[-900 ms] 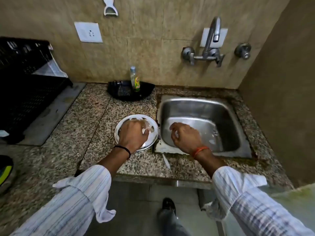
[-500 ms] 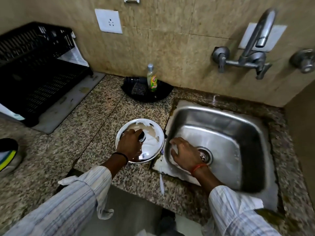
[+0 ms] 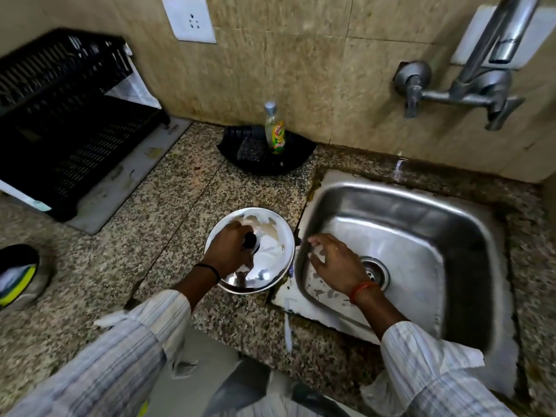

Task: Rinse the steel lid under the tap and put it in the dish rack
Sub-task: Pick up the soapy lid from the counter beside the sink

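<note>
A home kitchen, plainly: speckled granite counter (image 3: 168, 233) running wall to wall, steel sink (image 3: 400, 260) sunk into it on the right, wall-mounted tap (image 3: 481, 70) above. Beige tiled wall (image 3: 301, 70) behind, white power socket (image 3: 192, 18) set in it. Black plastic dish rack (image 3: 63, 115) far left on a mat. Dish soap bottle (image 3: 275, 130) standing in a black tray (image 3: 264, 155) against the wall.

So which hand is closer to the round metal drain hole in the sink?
The right hand, hovering inside the steel sink beside the drain hole. The left hand grips the soapy steel lid on the counter.
</note>
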